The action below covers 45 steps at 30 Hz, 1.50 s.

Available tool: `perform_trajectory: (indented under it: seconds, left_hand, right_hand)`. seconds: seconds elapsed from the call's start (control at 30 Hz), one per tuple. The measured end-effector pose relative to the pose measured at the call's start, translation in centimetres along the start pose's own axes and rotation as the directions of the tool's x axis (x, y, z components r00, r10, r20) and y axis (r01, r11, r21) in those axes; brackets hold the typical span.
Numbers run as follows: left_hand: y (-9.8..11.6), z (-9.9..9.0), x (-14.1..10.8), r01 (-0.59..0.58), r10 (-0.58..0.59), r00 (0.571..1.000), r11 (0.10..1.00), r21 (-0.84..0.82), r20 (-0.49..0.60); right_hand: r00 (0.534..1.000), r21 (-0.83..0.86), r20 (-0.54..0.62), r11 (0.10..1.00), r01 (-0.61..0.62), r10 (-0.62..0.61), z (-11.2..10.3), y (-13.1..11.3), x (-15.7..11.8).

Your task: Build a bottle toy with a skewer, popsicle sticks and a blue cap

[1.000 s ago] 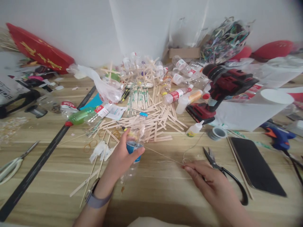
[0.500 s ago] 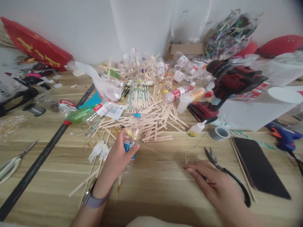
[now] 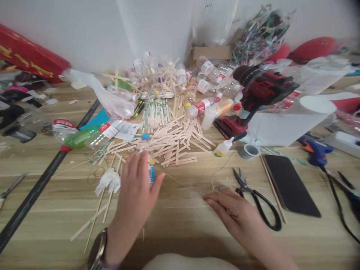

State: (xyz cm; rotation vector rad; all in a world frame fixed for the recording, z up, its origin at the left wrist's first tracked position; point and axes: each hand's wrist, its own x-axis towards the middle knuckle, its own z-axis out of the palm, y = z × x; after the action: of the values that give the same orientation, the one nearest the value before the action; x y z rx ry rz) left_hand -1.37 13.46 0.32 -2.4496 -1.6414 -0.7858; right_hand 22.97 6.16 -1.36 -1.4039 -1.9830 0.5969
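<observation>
My left hand (image 3: 137, 187) lies over a small clear bottle (image 3: 151, 174) with a blue cap and blue label, its fingers wrapped round the bottle and hiding most of it. A thin string (image 3: 176, 179) runs from the bottle to my right hand (image 3: 230, 210), whose thumb and forefinger are pinched on it. More of the string loops up behind the right hand toward a small glue bottle (image 3: 223, 147). Black-handled scissors (image 3: 260, 198) lie just right of my right hand. Left of my left hand are thin sticks and a crumpled white tissue (image 3: 107, 181).
A heap of wooden craft sticks (image 3: 174, 140) lies ahead, with plastic bottles behind. On the right are a red drill (image 3: 253, 97), a phone (image 3: 291, 183), a grey tape roll (image 3: 249, 150) and a blue glue gun (image 3: 316, 148). A black strip (image 3: 36, 187) crosses the left side.
My left hand has turned over the bottle, its back now covering more of it. The view has shifted right, showing more cables and tools at that side.
</observation>
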Motion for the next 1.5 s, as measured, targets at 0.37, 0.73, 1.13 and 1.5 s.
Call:
perform_trajectory:
  seconds: [0.37,0.73,1.13,1.5]
  left_hand:
    - [6.0,-0.2,-2.0,0.031,0.297,0.805,0.843,-0.536,0.513]
    - [0.1,-2.4,-2.5,0.088,-0.025,0.976,0.953,-0.289,0.216]
    - [6.7,-1.3,-1.4,0.087,0.209,0.882,0.81,-0.58,0.423]
    - [8.3,1.6,-0.9,0.419,0.116,0.749,0.68,-0.601,0.653]
  right_hand:
    - [0.997,-0.021,0.058,0.998,0.052,-0.051,0.6,-0.8,-0.8]
    - [0.98,-0.169,-0.184,0.98,-0.108,0.076,-3.6,3.6,-0.8]
    - [0.974,-0.28,0.038,0.933,0.224,-0.223,-1.5,0.8,0.9]
    - [0.959,-0.247,0.105,0.927,0.282,-0.264,-1.3,2.6,0.1]
